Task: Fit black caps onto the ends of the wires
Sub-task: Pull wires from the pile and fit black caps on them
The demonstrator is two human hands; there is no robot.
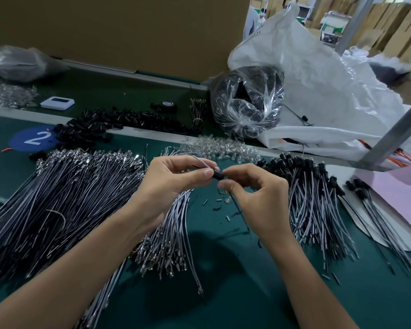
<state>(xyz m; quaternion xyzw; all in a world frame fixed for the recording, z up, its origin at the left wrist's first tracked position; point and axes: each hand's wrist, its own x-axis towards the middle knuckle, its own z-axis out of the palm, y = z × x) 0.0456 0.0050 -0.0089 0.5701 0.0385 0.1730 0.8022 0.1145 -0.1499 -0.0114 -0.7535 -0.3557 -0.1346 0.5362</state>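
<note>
My left hand (169, 184) holds a thin grey wire (203, 163) between thumb and fingers, just above the green table. My right hand (254, 193) pinches a small black cap (217, 175) at its fingertips, and the cap sits against the left thumb tip where the wire end is. A big fan of uncapped grey wires (64, 193) spreads out on the left. Wires with black caps on their ends (313, 186) lie in a heap on the right. Loose black caps (100, 124) are piled at the back left.
Clear plastic pieces (218, 147) lie behind my hands. A clear bag of black parts (247, 103) and a large white sack (318, 86) stand at the back right. A metal post (394, 136) slants down on the right, beside a pink sheet (394, 198).
</note>
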